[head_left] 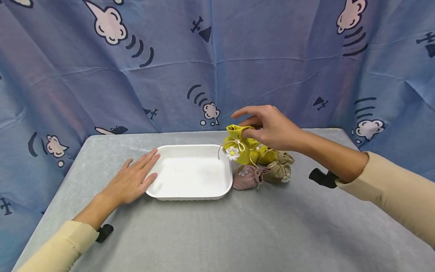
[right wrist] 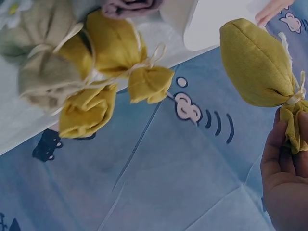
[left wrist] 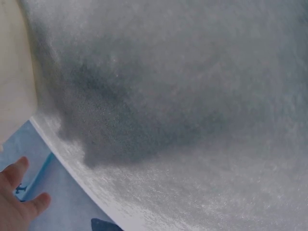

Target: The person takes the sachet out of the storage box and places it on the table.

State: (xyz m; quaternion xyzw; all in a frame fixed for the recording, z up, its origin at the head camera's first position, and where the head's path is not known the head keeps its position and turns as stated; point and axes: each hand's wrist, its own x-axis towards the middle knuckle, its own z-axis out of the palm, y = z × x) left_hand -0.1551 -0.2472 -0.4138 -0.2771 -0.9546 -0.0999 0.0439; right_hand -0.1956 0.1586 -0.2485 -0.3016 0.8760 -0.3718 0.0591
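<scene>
A yellow drawstring pouch (head_left: 242, 153) with a white flower and cream cord hangs from my right hand (head_left: 272, 126), which pinches its gathered neck. In the right wrist view the full belly of that pouch (right wrist: 255, 62) shows beyond the fingers. Just under and behind it lie more yellow pouches (head_left: 266, 155), a beige pouch (head_left: 280, 168) and a pink pouch (head_left: 247, 177), bunched at the tray's right side. My left hand (head_left: 130, 181) rests with straight fingers on the left rim of a white tray (head_left: 190, 197); nothing lies in the tray.
Grey cloth covers the table (head_left: 217, 234), whose far edge meets a blue printed curtain (head_left: 217, 68). Dark wrist straps (head_left: 323, 178) show at both sleeves. In the right wrist view the pouches sit close together, their cords overlapping.
</scene>
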